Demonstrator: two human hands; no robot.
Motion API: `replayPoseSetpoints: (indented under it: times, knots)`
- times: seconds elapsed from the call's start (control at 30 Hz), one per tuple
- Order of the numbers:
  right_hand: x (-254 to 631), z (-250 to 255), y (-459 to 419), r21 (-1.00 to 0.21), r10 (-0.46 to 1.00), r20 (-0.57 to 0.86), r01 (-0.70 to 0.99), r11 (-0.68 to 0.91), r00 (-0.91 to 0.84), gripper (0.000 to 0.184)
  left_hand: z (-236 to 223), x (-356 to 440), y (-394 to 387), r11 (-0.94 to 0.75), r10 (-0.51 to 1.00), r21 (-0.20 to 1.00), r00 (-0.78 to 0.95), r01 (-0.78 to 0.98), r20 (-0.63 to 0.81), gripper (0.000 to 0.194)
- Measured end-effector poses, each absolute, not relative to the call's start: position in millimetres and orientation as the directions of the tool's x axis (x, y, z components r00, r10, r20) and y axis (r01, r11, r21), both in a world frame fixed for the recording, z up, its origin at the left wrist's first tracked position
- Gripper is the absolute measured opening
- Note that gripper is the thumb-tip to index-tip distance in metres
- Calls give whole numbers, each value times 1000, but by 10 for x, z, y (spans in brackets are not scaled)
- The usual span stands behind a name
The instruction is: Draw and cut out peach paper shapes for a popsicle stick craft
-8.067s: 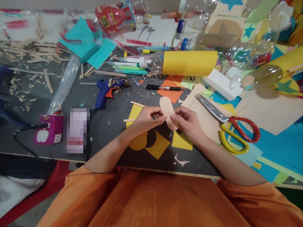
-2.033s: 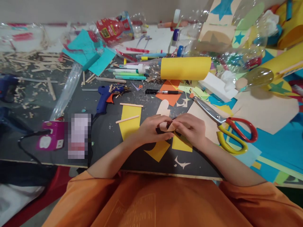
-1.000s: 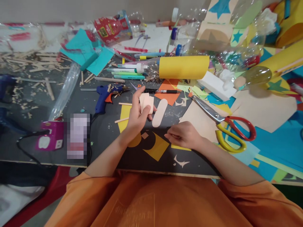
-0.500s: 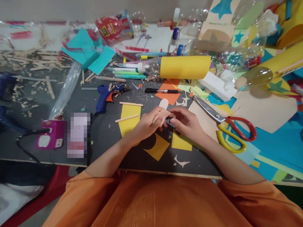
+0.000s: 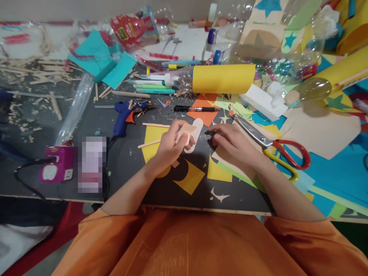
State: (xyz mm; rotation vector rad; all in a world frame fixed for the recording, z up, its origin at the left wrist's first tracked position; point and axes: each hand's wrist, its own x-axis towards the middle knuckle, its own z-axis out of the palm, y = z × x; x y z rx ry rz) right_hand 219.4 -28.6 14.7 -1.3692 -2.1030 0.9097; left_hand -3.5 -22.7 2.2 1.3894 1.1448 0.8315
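Note:
Between the thumb and fingers of my left hand (image 5: 173,142) is a small peach paper piece (image 5: 186,132). A pale rounded strip of paper (image 5: 197,124) shows just behind it, partly covered by the fingers. My right hand (image 5: 234,138) is apart from the left, fingers loosely stretched and holding nothing that I can see. It hovers over a peach paper sheet (image 5: 222,151), to the left of the scissors (image 5: 260,138) with red and yellow handles. Below the hands lies a yellow paper scrap (image 5: 193,178) with a curved cutout. Yellow paper (image 5: 151,134) with two thin wooden sticks sits left of my left hand.
A blue glue gun (image 5: 122,117) lies to the left, near a purple box (image 5: 56,164) with a cable. Behind the hands are a black pen (image 5: 197,109), markers (image 5: 152,86) and a bottle wrapped in yellow paper (image 5: 224,78). Plastic bottles and paper crowd the right.
My hands have moved apart: the left went slightly left with the peach paper piece, and the right let go of it and drew right. The view shifted slightly.

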Motion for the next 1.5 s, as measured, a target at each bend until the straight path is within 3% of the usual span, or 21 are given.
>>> replayPoseSetpoints:
  times: [0.37,0.53,0.77,0.9,1.0,1.13,1.37,1.5]
  knots:
    - [2261,246,-262,-657,863,-15,655,372,-506,29,40,-15,-207,2,983,976,177,218,-41,13]
    - [2382,353,-275,-723,905,50,610,325,-423,26,56,-31,-200,-52,994,965,110,258,24,11]
    - [2657,439,-383,-779,958,25,595,197,-285,19,14,-48,-175,-73,994,943,95,324,44,16]
    - [2457,337,-421,-791,972,115,573,213,-203,12,55,-10,-164,-16,977,974,212,226,-34,18]
    - [2167,258,-422,-846,974,148,489,215,-173,10,96,28,-184,83,913,987,387,135,-130,16]
    - [1857,152,-394,-928,983,6,365,75,-185,14,89,56,-214,127,863,984,475,126,-172,21]
    - [1742,-27,-390,-994,990,-91,62,-84,-108,30,24,41,-184,274,869,962,425,17,-255,31]
    - [1765,-80,-413,-986,984,-156,-47,-160,-83,34,24,41,-151,290,900,957,342,-2,-272,26]
